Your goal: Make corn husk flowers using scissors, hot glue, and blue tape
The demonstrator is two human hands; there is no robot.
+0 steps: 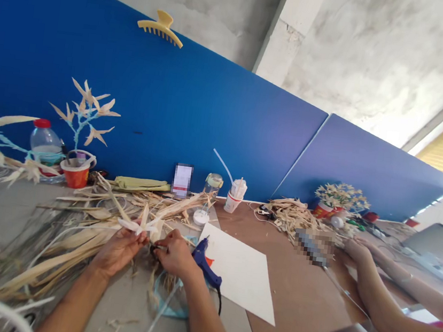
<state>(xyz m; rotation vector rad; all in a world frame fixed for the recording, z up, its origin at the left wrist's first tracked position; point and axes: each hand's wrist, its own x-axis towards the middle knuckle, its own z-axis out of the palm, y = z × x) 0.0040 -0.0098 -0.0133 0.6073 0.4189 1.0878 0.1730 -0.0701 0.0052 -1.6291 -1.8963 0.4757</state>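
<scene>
In the head view my left hand pinches a pale husk flower with pointed petals. Close beside it, my right hand is closed, its fingertips on a small dark thing that I cannot make out. A blue glue gun lies just right of that hand, its nozzle toward the back. Under my right wrist are a light-blue ring-shaped thing and a clear stick. Dry husk strips spread to the left of my hands.
White paper lies right of the glue gun. Behind stand a phone, a glass jar, a cup and a red pot with a husk-flower branch. A co-worker's hands are at the right. A blue partition closes the back.
</scene>
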